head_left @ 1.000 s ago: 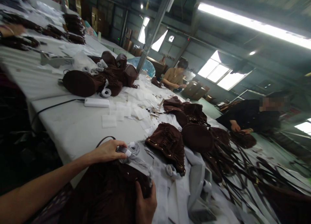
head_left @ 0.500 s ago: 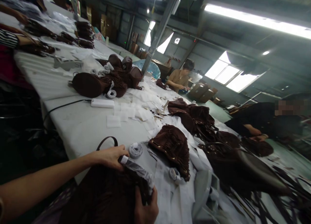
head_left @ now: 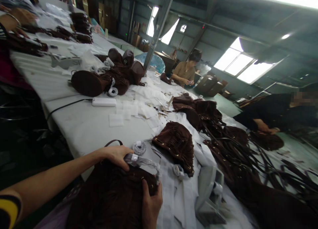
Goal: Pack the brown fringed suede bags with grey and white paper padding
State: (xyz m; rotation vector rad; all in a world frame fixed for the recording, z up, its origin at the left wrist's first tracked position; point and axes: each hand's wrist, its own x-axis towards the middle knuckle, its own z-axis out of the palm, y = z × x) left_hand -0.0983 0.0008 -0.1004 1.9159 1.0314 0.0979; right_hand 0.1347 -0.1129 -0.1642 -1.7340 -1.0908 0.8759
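Note:
A dark brown fringed bag (head_left: 106,192) lies at the table's near edge, its eyelet-lined mouth facing away from me. My left hand (head_left: 119,157) grips the far left of that mouth, thumb on the near side. At the right end of the rim, my right hand (head_left: 152,197) pinches the bag with its thumb over the edge. Between the hands, a clear plastic-wrapped strip (head_left: 145,164) runs along the opening; what it wraps is hard to make out. Just beyond sits a coiled, wrapped strap (head_left: 139,147). Another fringed bag (head_left: 175,143) with gold eyelets rests farther right.
A grey tape dispenser (head_left: 208,196) stands right of my hands. Brown bags and straps (head_left: 238,159) heap along the right side. White paper squares (head_left: 116,120) and a white power strip (head_left: 104,102) lie ahead. Co-workers handle brown pieces at the left and right.
My right thumb now lies over the bag's rim, and the eyelets at the mouth show. The brown piece raised at the right has dropped, uncovering straps. My view has shifted slightly.

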